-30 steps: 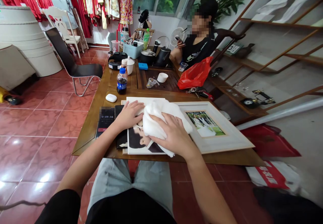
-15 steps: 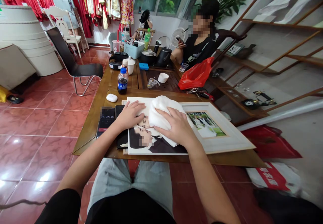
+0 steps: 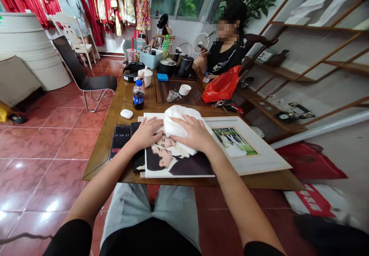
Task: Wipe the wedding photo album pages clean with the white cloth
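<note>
Both hands lie open: the left hand (image 3: 146,133) flat on a photo print (image 3: 178,165), the right hand (image 3: 193,133) pressing a towel (image 3: 178,122) at its far edge. The print lies crosswise.

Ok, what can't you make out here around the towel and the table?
Head view only:
Upper part of the couple's photo print: hidden by the white towel, left hand and right hand.
Items in the blue tub: too small.
Seated person's phone screen: too small.
</note>
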`<state>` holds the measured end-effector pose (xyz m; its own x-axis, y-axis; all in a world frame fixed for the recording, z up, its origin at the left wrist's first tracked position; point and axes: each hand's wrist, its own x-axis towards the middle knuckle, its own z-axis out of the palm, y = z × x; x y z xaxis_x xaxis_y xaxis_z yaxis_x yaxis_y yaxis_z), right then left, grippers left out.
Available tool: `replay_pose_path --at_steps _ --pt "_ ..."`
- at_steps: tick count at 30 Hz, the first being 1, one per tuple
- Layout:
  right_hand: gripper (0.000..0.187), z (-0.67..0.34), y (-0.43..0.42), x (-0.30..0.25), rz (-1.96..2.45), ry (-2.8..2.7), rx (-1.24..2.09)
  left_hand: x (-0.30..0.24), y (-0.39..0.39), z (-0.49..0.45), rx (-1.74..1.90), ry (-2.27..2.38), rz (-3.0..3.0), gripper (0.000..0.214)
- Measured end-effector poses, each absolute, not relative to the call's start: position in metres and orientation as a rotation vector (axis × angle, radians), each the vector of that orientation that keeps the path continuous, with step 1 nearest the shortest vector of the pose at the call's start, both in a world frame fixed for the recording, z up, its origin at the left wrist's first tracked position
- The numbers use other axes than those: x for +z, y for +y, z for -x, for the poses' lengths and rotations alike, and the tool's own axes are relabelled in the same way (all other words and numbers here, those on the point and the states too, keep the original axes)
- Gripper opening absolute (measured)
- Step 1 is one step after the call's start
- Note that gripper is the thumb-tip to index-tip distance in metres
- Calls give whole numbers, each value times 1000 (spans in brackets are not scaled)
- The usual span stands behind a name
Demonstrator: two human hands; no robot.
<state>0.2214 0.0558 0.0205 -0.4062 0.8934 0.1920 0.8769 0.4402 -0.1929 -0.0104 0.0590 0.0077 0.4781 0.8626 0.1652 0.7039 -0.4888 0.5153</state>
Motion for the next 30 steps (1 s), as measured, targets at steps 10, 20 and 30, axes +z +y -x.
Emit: replay_pose_path --at_steps 10,20,30 --pt "68 -230 45 14 1504 -2397 28 11 56 9 573 1323 -2382 47" --pt "67 -256 -51 5 1343 -2487 -81 10 56 8 582 1322 -2407 42" --pt "72 -195 -86 5 1253 -2454 -144 9 58 10 593 1321 -2400 41"
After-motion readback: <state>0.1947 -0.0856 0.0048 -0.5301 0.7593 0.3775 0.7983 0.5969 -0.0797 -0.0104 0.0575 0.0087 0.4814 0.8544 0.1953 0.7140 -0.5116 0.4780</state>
